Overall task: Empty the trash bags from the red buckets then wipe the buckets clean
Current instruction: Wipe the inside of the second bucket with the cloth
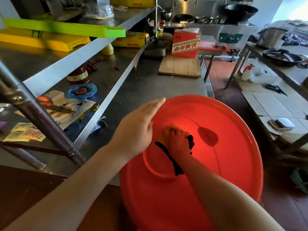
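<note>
— Where's the red bucket [221, 165]?
— Near right, against the steel counter [141, 84], mouth facing up toward the camera.
— And the hands?
— Left hand [136, 127] lies flat, fingers straight, on its far-left rim. Right hand [179, 140], inside, grips a yellow cloth [164, 136].

bucket [216, 164]: bright red, glowing orange-red at its bottom
cloth [168, 130]: yellow-orange with a black edge
box [185, 43]: red with a white band of red characters
tray [66, 28]: lime green
cling film boxes [130, 41]: yellow with red print
lid [80, 91]: blue
cutting board [180, 67]: pale wood
</note>
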Action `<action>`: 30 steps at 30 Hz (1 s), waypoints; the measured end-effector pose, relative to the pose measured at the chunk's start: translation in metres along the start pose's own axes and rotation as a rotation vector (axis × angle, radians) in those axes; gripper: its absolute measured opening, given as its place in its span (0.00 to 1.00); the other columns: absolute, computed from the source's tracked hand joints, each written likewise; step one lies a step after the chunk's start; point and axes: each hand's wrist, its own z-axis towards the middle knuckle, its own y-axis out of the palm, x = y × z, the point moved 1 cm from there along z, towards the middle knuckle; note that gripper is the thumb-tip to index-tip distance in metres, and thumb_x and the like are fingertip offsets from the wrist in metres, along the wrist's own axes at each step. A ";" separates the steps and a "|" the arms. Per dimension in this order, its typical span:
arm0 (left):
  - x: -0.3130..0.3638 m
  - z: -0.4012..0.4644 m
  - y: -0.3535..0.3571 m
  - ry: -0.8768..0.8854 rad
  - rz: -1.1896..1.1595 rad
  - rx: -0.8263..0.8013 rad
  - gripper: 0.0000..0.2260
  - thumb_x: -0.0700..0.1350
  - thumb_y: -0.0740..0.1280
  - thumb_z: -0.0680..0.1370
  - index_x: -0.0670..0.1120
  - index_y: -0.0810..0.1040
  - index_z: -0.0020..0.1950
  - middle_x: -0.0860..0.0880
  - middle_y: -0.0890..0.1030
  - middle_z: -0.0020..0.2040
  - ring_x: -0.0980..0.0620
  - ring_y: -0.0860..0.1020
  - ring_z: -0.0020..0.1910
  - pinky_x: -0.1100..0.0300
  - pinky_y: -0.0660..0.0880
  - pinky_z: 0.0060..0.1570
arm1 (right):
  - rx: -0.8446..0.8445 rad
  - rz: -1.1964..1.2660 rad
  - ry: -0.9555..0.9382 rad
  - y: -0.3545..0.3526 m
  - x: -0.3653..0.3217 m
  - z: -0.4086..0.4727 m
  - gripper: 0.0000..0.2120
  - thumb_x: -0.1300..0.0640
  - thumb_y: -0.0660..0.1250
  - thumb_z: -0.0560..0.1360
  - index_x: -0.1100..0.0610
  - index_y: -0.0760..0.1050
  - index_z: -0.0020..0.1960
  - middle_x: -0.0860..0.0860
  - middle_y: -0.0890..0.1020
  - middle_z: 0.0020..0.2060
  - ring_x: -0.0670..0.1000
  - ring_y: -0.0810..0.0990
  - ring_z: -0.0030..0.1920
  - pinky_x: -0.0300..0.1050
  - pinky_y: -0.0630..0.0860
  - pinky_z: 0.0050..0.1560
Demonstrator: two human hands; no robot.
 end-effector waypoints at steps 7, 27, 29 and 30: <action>0.008 0.002 0.000 -0.002 -0.033 -0.009 0.32 0.31 0.65 0.75 0.49 0.65 0.77 0.54 0.71 0.73 0.57 0.71 0.70 0.70 0.65 0.68 | 0.058 -0.026 -0.181 0.006 0.008 0.004 0.25 0.57 0.80 0.60 0.59 0.78 0.54 0.57 0.79 0.48 0.59 0.80 0.44 0.51 0.77 0.36; 0.022 0.009 0.004 0.009 -0.056 -0.029 0.32 0.30 0.64 0.75 0.49 0.65 0.77 0.52 0.71 0.73 0.57 0.69 0.71 0.75 0.58 0.68 | -0.127 -0.134 -0.630 0.012 -0.040 -0.040 0.26 0.56 0.62 0.79 0.47 0.63 0.76 0.45 0.64 0.76 0.56 0.59 0.75 0.56 0.66 0.61; 0.022 0.007 0.003 0.017 -0.054 -0.036 0.32 0.30 0.64 0.76 0.50 0.65 0.78 0.53 0.71 0.73 0.58 0.68 0.71 0.76 0.58 0.68 | -0.184 -0.203 -0.678 0.008 -0.040 -0.042 0.26 0.56 0.59 0.81 0.46 0.61 0.77 0.43 0.61 0.77 0.54 0.56 0.76 0.55 0.64 0.65; 0.023 0.006 0.003 0.017 -0.054 -0.039 0.32 0.30 0.64 0.76 0.50 0.64 0.78 0.53 0.71 0.73 0.58 0.68 0.71 0.77 0.57 0.67 | -0.209 -0.217 -0.697 0.005 -0.039 -0.044 0.26 0.56 0.59 0.81 0.46 0.60 0.77 0.42 0.60 0.77 0.53 0.56 0.76 0.54 0.63 0.67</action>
